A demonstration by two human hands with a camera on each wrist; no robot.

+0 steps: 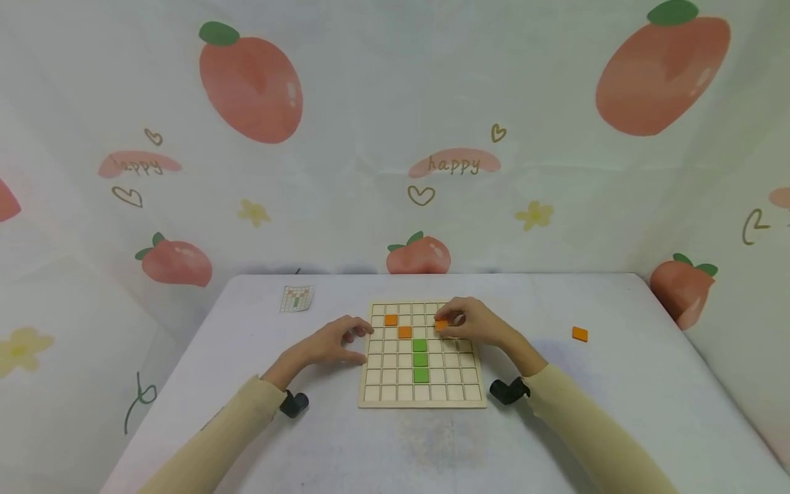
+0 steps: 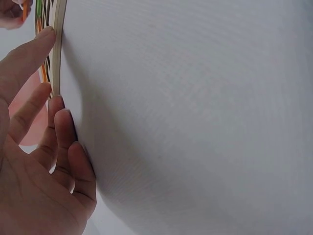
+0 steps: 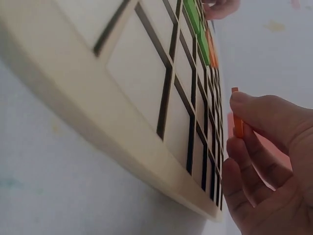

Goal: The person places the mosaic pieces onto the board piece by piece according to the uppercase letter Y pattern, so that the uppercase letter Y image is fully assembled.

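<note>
A square wooden grid board (image 1: 422,405) lies on the table between both hands. Three green tiles (image 1: 420,359) stand in one column of its cells, and two orange tiles (image 1: 404,333) sit diagonally up to the left of them. Over the board's upper right part, my right hand (image 1: 475,322) pinches another orange tile (image 3: 237,115) between thumb and fingers; the right wrist view shows it edge-on, raised above the cells. My left hand (image 1: 336,341) rests at the left edge of the board, thumb and fingertips right at the rim, fingers relaxed and spread.
One loose orange tile (image 1: 580,334) lies on the white table to the right. A small paper card (image 1: 297,299) with a coloured grid pattern is at the back left. Behind the table hangs a fruit-print curtain (image 1: 358,137).
</note>
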